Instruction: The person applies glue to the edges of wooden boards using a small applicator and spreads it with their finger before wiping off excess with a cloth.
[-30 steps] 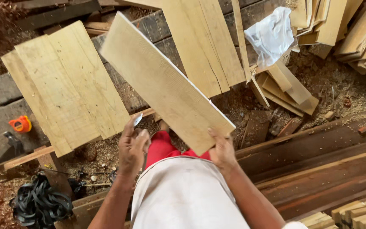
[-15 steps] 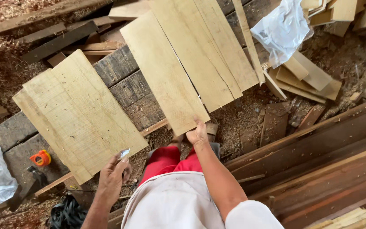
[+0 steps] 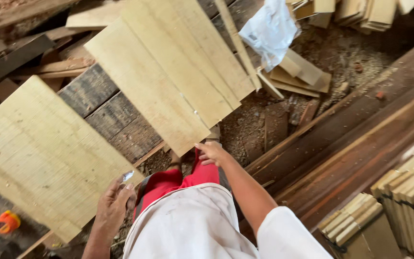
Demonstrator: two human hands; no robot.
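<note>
Pale plank (image 3: 154,91) lies tilted across dark beams (image 3: 106,115), its near corner just off the right hand (image 3: 212,153), whose grip is released, fingers spread. Left hand (image 3: 113,206) pinches a small shiny object (image 3: 128,176) beside a second board (image 3: 44,153). To settle the plank well, press its corner flat. Only container: a plastic bag (image 3: 269,29), contents unclear.

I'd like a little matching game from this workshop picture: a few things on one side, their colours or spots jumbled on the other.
Things:
1. plastic bag
2. tape measure
3. right hand
4. trousers

Descriptions:
A. orange, bottom left
B. red
C. whitish, top of the picture
D. at the near end of a pale plank

Pairs: 1-C, 2-A, 3-D, 4-B
</note>
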